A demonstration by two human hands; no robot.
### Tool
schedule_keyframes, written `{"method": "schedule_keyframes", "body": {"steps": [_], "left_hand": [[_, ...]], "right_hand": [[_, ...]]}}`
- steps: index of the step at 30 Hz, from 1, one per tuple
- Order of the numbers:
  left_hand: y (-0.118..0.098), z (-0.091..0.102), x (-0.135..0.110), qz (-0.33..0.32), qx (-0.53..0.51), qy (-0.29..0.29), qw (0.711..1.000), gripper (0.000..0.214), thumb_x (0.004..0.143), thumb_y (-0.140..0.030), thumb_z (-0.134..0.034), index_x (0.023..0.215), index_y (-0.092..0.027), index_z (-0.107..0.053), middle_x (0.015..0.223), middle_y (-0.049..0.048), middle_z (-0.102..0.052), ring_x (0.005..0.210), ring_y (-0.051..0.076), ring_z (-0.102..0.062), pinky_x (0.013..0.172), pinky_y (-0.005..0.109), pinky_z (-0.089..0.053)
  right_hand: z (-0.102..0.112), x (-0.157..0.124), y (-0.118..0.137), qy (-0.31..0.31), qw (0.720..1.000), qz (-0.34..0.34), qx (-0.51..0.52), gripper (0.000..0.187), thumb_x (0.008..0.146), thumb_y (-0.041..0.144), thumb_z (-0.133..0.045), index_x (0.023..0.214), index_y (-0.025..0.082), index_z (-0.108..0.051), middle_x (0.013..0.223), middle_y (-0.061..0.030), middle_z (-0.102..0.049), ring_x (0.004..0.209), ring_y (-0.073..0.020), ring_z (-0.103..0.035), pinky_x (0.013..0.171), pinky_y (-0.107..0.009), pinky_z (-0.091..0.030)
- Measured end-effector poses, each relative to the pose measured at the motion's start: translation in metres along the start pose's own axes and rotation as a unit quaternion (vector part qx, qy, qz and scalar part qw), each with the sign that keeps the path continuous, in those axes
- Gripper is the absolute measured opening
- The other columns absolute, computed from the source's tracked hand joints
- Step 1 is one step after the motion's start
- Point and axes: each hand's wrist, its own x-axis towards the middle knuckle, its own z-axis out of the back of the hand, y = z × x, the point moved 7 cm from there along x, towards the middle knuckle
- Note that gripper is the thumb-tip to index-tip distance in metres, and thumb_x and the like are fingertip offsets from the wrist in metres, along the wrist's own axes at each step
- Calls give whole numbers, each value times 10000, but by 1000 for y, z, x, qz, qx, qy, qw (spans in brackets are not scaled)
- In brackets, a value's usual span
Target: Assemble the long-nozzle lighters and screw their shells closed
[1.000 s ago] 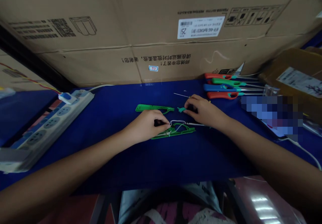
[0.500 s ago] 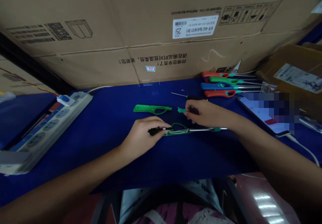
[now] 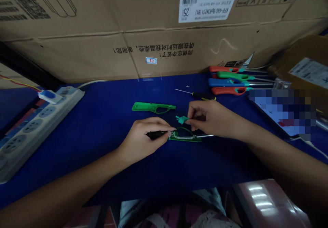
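My left hand (image 3: 143, 137) is closed around the left end of an opened green long-nosed lighter (image 3: 186, 139), with dark parts showing between thumb and fingers. A pale wire and a metal rod (image 3: 205, 136) run along this lighter's right side. Just above it, a small teal plastic piece (image 3: 181, 119), which looks like the trigger, is pinched in my right hand (image 3: 208, 117). The other green half-shell (image 3: 153, 108) of the lighter lies on the blue tabletop, beyond my left hand. Behind my right hand lies a screwdriver (image 3: 198, 95) with a dark handle.
Several assembled lighters (image 3: 228, 82) lie at the back right. A phone (image 3: 279, 115) with a cable and a cardboard box (image 3: 304, 60) are at the right. A power strip (image 3: 48, 113) stands at the left. Behind the table (image 3: 107, 101) rises a large cardboard panel (image 3: 102, 57).
My right hand has brought the teal piece down and slightly left, closer to the opened lighter. My left hand keeps its grip. The camera view has shifted.
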Motion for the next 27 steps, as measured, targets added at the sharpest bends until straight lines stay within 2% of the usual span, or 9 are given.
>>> {"method": "schedule_keyframes", "body": {"steps": [3,7,9,11,14,16,21,27], "left_hand": [[0,-1,0,-3,-5,1,1000,172,852,-106,-732,963,-207,-815,914,46,-787,781,141,-746,714,231,-601],[5,-1,-1,17,-14,-7,1000,143,857,-100,-735,926,-199,-810,906,38,-790,805,143,-749,743,230,-602],[7,0,-2,24,-9,-17,1000,127,850,-116,-751,938,-190,-805,910,41,-784,805,141,-742,741,228,-601],[8,0,-3,21,8,-24,999,150,833,-141,-776,974,-188,-798,940,47,-775,807,145,-735,732,233,-604],[6,-2,-3,3,39,-12,999,172,831,-150,-777,995,-198,-797,995,53,-760,841,153,-735,766,247,-611],[5,-3,-3,-2,50,-3,999,147,852,-139,-755,975,-201,-804,983,51,-754,837,148,-733,764,242,-604],[4,-1,-3,9,45,-9,999,134,871,-142,-742,966,-206,-810,915,41,-747,774,137,-716,696,240,-582],[5,1,-5,4,21,-32,999,147,864,-136,-757,993,-175,-813,882,46,-750,756,132,-711,676,232,-571]], "right_hand": [[1,-2,1,8,1000,10,21,157,843,181,-624,974,220,-548,683,41,-632,614,-135,-670,541,-227,-485],[2,-4,14,16,997,62,-35,302,885,197,-588,1180,235,-645,767,36,-590,606,-95,-572,546,-222,-441],[0,-4,16,24,998,49,-31,281,899,222,-571,1154,220,-690,743,24,-602,594,-99,-547,535,-230,-428],[-4,-2,13,41,999,8,15,257,893,249,-583,1117,193,-698,701,16,-632,585,-114,-569,528,-238,-443],[-10,0,5,61,992,-65,86,189,880,310,-627,998,178,-693,651,12,-657,583,-129,-612,529,-239,-468],[-11,1,2,59,988,-88,110,202,867,369,-658,922,178,-696,682,4,-671,591,-123,-620,537,-238,-478],[-6,4,1,40,994,-60,79,278,843,463,-702,897,193,-740,721,17,-656,577,-96,-552,522,-229,-427],[-11,4,-6,74,991,-81,83,259,813,393,-746,961,181,-729,828,-22,-746,724,-139,-663,637,-255,-500]]}}
